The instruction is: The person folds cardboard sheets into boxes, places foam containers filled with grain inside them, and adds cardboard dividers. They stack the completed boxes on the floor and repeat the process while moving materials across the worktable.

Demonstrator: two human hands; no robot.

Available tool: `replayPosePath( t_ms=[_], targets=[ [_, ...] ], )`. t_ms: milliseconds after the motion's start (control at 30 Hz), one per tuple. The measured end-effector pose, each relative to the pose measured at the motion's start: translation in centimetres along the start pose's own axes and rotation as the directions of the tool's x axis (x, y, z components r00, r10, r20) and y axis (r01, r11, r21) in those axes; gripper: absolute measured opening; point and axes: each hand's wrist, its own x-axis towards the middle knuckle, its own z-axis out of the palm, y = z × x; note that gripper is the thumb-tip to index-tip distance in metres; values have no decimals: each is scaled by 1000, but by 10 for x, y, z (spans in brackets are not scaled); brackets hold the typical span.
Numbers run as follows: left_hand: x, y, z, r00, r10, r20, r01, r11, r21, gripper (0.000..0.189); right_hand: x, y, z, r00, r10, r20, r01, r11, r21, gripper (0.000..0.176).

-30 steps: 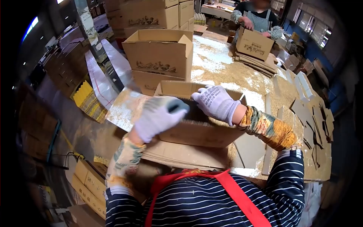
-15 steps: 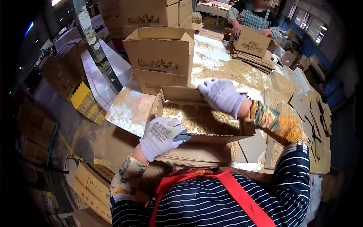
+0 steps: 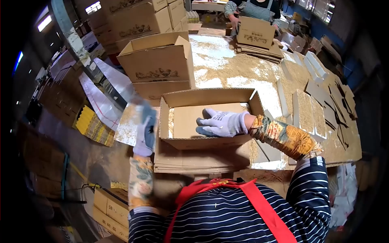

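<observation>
An open cardboard box (image 3: 208, 96) stands in front of me on a stack of flat cardboard (image 3: 194, 162). Inside it, a plain cardboard sheet (image 3: 184, 115) covers most of the bottom, with light-brown loose bits showing at its left edge. My right hand (image 3: 223, 122), in a white and grey glove, lies on this sheet with its fingers spread. Just left of the box, my gloved left hand (image 3: 146, 131) is raised. Motion smears its fingers, and I see nothing held in it.
Behind the box stands a taller open carton (image 3: 158, 60) with printed hens. Across the table (image 3: 223, 69), strewn with brown bits, a person holds another carton (image 3: 255, 32) above flat cardboard. Grey strips (image 3: 302, 109) lie at right. Yellow egg trays (image 3: 95, 125) are stacked at left.
A cardboard sheet now covers the loose bits in the box. My right hand has moved from the far wall down onto it. My left hand has left the near wall and moved up-left.
</observation>
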Motion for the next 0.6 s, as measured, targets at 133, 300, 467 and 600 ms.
replayPosePath(
  t_ms=[133,300,467,600],
  targets=[
    [28,16,60,958,-200,206,239,953,-187,79,-21,34,19,995,59,-80,-19,903,430,55],
    [32,1,63,875,-338,346,470,762,-445,63,-173,45,-4,706,279,-651,13,914,405,105],
    [38,18,61,869,-375,323,476,813,-335,59,-161,49,68,844,250,-475,-183,966,184,112],
    [32,-1,55,850,-459,258,516,822,-241,59,-131,47,68,795,254,-551,-213,967,139,77]
  ],
)
